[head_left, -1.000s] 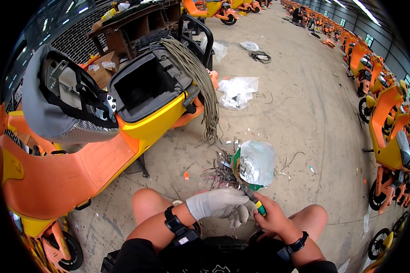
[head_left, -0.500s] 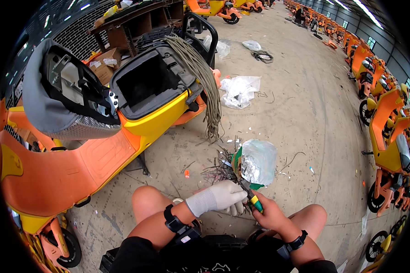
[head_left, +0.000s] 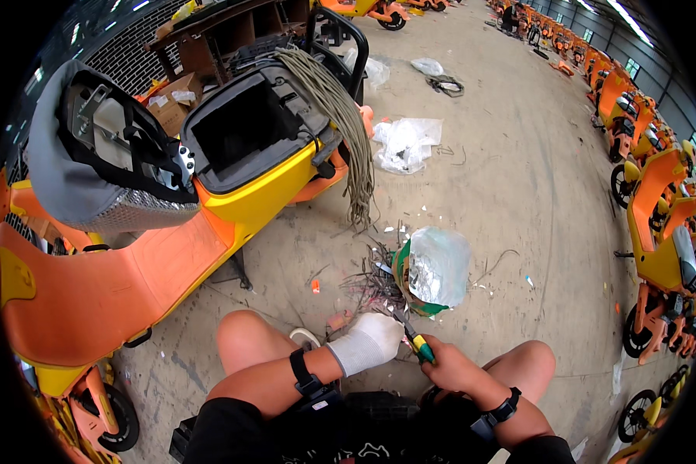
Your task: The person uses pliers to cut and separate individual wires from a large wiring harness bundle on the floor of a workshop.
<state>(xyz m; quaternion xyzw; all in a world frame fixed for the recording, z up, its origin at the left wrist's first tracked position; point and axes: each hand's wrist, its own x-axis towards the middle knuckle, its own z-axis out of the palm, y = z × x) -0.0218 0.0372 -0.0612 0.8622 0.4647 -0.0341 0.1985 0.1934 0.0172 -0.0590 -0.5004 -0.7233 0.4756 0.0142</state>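
Note:
My right hand (head_left: 450, 362) is closed around a tool with a green-and-yellow handle (head_left: 423, 348), likely pliers or a cutter; its dark head points up and left. My left hand (head_left: 375, 334), in a pale grey glove, is closed beside that head, its fingers turned away; what it grips is hidden. Just beyond both hands sits a green container or sack (head_left: 400, 271) with a clear plastic bag (head_left: 439, 263) at its mouth, beside scattered dark wire or strip offcuts (head_left: 367, 282).
An orange-yellow scooter (head_left: 147, 282) with raised seat (head_left: 54, 147), open storage box and draped cable bundle (head_left: 348, 147) stands at left. A cluttered bench (head_left: 201, 46) is behind it. Plastic sheeting (head_left: 406, 143) lies on the floor. Scooters (head_left: 653, 201) line the right; a person (head_left: 510, 19) is far back.
My gloved left hand has turned and closed, moving slightly down from its more outstretched pose. My right hand, with the tool, has shifted slightly left.

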